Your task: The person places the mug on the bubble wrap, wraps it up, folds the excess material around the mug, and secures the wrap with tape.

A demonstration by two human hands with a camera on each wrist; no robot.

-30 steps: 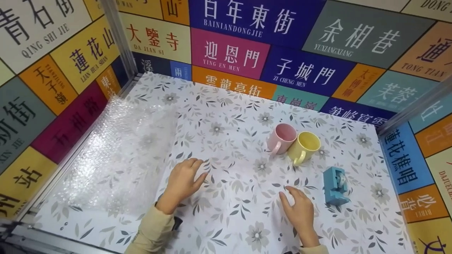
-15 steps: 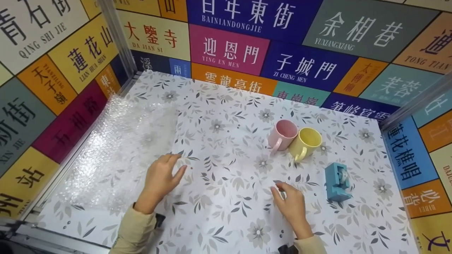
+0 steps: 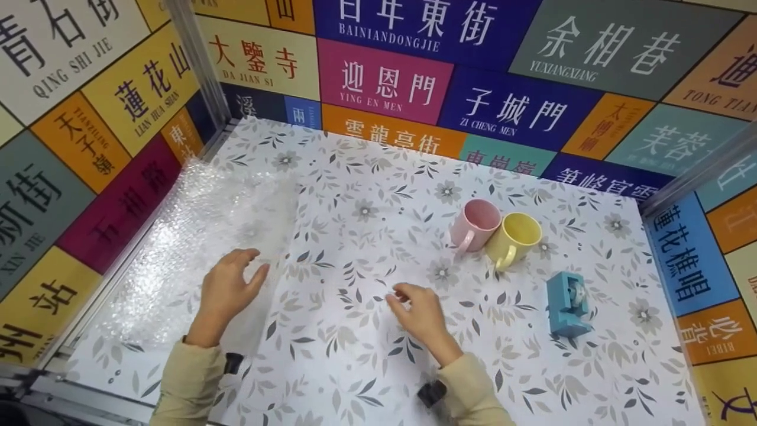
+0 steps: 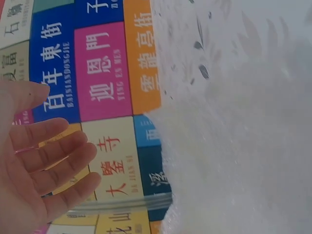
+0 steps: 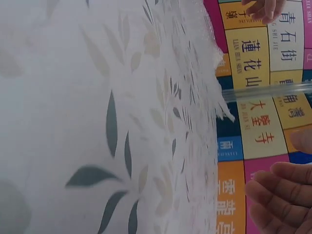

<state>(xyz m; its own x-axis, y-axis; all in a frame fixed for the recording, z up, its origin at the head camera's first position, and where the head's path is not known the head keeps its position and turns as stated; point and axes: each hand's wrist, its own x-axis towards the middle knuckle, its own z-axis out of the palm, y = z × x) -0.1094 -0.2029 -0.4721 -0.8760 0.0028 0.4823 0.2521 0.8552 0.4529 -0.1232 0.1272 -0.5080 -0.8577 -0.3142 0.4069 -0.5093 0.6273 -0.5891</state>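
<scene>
My left hand (image 3: 229, 287) hovers over the bubble wrap (image 3: 177, 248), its fingers loosely bent and holding nothing. In the left wrist view the palm and fingers (image 4: 63, 161) show relaxed, with the clear bubble wrap (image 4: 243, 170) spread below. My right hand (image 3: 419, 313) is over the middle of the table, empty, with loosely curved fingers. The right wrist view shows that hand (image 5: 285, 195) at the lower right and the left hand (image 5: 265, 9) at the top. A pink mug (image 3: 475, 225) and a yellow mug (image 3: 514, 241) stand side by side, upright, beyond the right hand.
A teal tape dispenser (image 3: 568, 305) with a roll of clear tape stands at the right. The table (image 3: 355, 367) has a white cloth with leaves and flowers. Panels of street signs (image 3: 384, 83) enclose the back and sides, with metal posts (image 3: 204, 65) at the corners.
Both hands have moved left. The left hand came from bare cloth to over the bubble wrap; the right hand left the area below the mugs for the table's middle. Mugs and dispenser have not moved.
</scene>
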